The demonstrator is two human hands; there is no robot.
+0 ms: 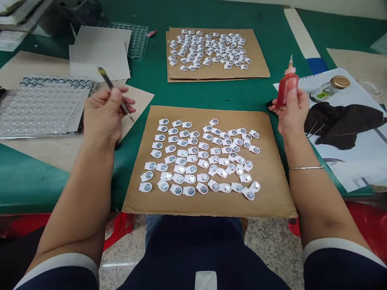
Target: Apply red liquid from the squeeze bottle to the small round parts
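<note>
Hands are gripping tweezers and a red bottle: left hand holding tweezers above the cardboard's left side, right hand raising the bottle right.

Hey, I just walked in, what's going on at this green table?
A person's left hand holds a slim pointed tool, and their right hand holds a small red bottle with its thin tip up. Between them, small white tags with round silvery centres lie in rough rows on a cardboard sheet. More sit on cardboard farther back.
</note>
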